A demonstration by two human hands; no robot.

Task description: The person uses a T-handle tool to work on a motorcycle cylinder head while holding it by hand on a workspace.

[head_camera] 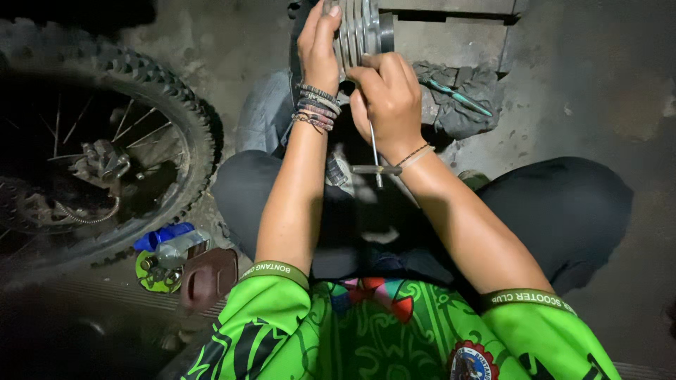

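Note:
My left hand (320,46) grips the side of a finned metal engine cylinder (360,28) at the top of the view, several bracelets on that wrist. My right hand (387,95) is closed around a thin metal T-handle tool (374,158), whose shaft runs down past the wrist to a short crossbar; its upper end is hidden behind the fingers against the cylinder. I am squatting, with dark trousers and green sleeves below.
A knobby motorcycle wheel (105,134) with spokes and a brake disc fills the left. Near it on the floor lie a blue-capped bottle (165,236), a green round part (155,271) and a brown pouch (211,274). A grey rag with a teal-handled tool (458,95) lies right.

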